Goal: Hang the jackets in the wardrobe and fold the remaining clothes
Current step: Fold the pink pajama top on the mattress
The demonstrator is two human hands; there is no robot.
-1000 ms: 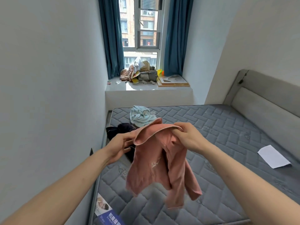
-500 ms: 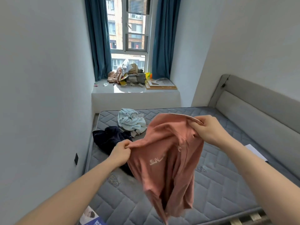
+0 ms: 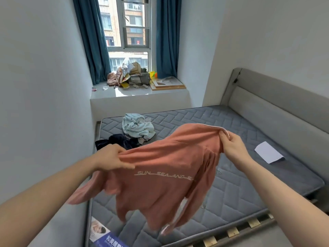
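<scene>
Pink top (image 3: 160,179) spread mid-air, top edge pinched by both hands' fingers (image 3: 124,165)

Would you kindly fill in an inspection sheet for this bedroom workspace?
Surface: grey quilted mattress, wooden slats exposed at its near edge.
Job's things: salmon-pink printed top held spread in the air; pale blue crumpled garment and dark navy garment lying on the mattress.
Clutter: white paper sheet; boxes and wrappers on the window sill.
Grippers: left hand and right hand each grip the top's upper edge.
Cables: nothing seen.
Surroundings: teal curtains, grey headboard.
</scene>
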